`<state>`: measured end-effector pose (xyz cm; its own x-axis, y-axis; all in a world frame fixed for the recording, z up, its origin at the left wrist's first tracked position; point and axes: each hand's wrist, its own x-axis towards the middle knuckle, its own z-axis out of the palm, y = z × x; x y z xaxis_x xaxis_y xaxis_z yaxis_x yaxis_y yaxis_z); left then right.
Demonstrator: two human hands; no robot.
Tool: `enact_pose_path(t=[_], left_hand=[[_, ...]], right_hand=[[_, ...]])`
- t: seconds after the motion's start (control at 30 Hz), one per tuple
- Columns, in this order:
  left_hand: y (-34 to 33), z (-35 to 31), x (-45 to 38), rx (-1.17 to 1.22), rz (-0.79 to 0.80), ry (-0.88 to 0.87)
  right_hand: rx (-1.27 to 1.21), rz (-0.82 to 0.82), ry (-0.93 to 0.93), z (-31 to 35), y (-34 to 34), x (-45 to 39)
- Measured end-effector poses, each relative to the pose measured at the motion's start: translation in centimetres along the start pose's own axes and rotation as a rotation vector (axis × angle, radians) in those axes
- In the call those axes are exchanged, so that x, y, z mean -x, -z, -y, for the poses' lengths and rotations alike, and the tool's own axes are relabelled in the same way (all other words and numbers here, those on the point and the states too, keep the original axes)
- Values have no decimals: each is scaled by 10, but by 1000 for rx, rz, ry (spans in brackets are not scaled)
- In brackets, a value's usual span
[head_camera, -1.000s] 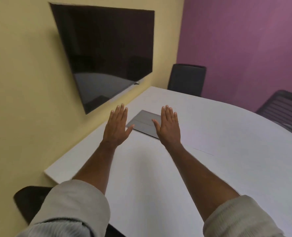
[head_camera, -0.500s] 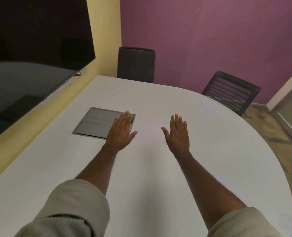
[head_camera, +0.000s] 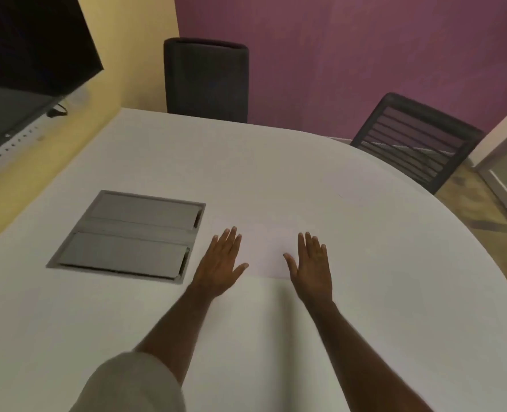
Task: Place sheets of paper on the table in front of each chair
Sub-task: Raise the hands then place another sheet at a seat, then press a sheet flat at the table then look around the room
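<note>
A white sheet of paper [head_camera: 264, 251] lies flat near the middle of the white table [head_camera: 276, 337]. My left hand [head_camera: 221, 264] rests flat at the sheet's left edge, fingers spread. My right hand [head_camera: 313, 267] lies flat at its right edge, fingers spread too. Neither hand grips anything. Another faint white sheet [head_camera: 355, 182] lies on the table before the slatted black chair [head_camera: 415, 141] at the far right. A solid black chair [head_camera: 206, 80] stands at the table's far edge.
A grey hinged cable hatch [head_camera: 130, 234] is set into the table left of my hands. A dark wall screen [head_camera: 23, 63] hangs on the yellow wall at left. Purple wall behind the chairs; wooden floor and a glass door at right.
The view has swung right, away from the screen and toward the chairs. My hands have moved right of the hatch and now lie flat at either side of the sheet.
</note>
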<state>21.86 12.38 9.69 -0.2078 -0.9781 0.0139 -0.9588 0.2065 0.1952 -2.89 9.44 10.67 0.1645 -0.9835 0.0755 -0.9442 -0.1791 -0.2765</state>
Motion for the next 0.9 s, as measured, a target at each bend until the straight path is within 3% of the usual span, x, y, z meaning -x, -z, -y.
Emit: enact_pose_path(t=[0.1, 0.37, 0.5, 0.73, 0.9], left_hand=[[-46, 17, -41, 5, 12, -32], [-123, 76, -98, 39, -6, 111], [-144, 84, -94, 47, 0, 138], [-155, 89, -92, -13, -24, 145], [-152, 88, -92, 61, -21, 148]], right_hand=[[20, 26, -18, -22, -46, -25], [9, 89, -72, -68, -120, -103], [22, 151, -62, -82, -137, -127], [114, 97, 19, -91, -149, -127], [-93, 44, 36, -83, -135, -127]])
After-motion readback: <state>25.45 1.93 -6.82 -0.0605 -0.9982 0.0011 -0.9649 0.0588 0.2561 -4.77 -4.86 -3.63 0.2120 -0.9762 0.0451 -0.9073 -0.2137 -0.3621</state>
